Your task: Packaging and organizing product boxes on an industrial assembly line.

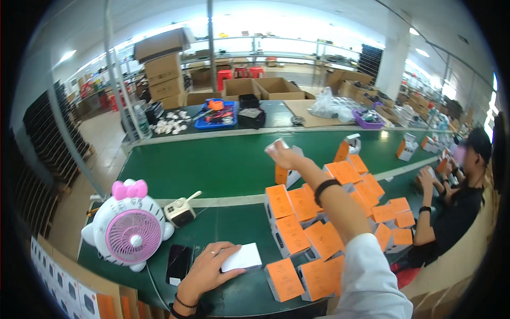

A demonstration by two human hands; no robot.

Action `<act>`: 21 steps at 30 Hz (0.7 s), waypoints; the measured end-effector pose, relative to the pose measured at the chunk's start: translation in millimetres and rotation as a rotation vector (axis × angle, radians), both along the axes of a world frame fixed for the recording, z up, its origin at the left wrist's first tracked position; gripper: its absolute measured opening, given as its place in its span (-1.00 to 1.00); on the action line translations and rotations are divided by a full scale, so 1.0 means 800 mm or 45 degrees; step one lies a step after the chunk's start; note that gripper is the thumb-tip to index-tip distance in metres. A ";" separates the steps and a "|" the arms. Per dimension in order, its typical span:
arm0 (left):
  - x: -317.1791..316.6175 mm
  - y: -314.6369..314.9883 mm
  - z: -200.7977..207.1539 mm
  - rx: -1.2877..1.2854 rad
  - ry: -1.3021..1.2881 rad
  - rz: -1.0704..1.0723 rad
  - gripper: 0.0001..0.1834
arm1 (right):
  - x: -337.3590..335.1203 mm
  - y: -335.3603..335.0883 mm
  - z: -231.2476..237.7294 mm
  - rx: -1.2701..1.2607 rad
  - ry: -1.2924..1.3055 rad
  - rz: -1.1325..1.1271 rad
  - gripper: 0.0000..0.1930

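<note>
My left hand (210,266) rests on the green table with fingers and thumb around one end of a small white box (243,257). My right hand (281,153) reaches far over the green conveyor belt (212,159), its fingers closed on a small whitish thing I cannot make out. Just beneath that hand stands an orange and white carton (281,174), partly hidden by my wrist. Several orange-topped boxes (291,234) lie in rows under and beside my right forearm.
A pink and white fan (133,234), a cream-coloured small device (180,211) and a black phone (179,263) lie left of my left hand. More open cartons (407,148) stand on the belt. At the right, a co-worker (451,207) handles boxes. A blue tray (216,118) sits beyond the belt.
</note>
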State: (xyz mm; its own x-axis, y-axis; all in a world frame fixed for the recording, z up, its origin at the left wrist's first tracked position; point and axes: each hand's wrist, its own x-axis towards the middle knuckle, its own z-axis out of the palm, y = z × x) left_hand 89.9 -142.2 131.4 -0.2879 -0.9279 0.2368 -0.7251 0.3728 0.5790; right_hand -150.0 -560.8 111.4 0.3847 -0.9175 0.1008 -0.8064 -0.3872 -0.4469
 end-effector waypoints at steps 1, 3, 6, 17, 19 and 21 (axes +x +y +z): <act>0.001 0.007 -0.002 0.003 -0.001 -0.009 -0.36 | 0.013 0.013 0.005 0.003 -0.001 -0.009 -0.19; 0.003 0.010 -0.004 0.034 0.005 0.065 -0.35 | 0.019 0.042 0.034 0.159 0.216 0.018 -0.18; -0.003 0.005 0.000 -0.021 0.035 0.023 -0.39 | -0.014 0.039 0.033 0.106 0.311 0.184 0.00; 0.004 0.007 -0.001 -0.037 0.086 0.055 -0.39 | 0.007 0.286 0.113 0.210 -0.224 0.796 0.09; -0.001 0.003 0.004 -0.067 0.064 0.033 -0.40 | -0.002 0.348 0.089 0.285 -0.116 1.010 0.14; -0.004 0.006 0.007 -0.073 0.030 0.007 -0.42 | 0.001 0.370 0.044 0.349 -0.062 0.954 0.13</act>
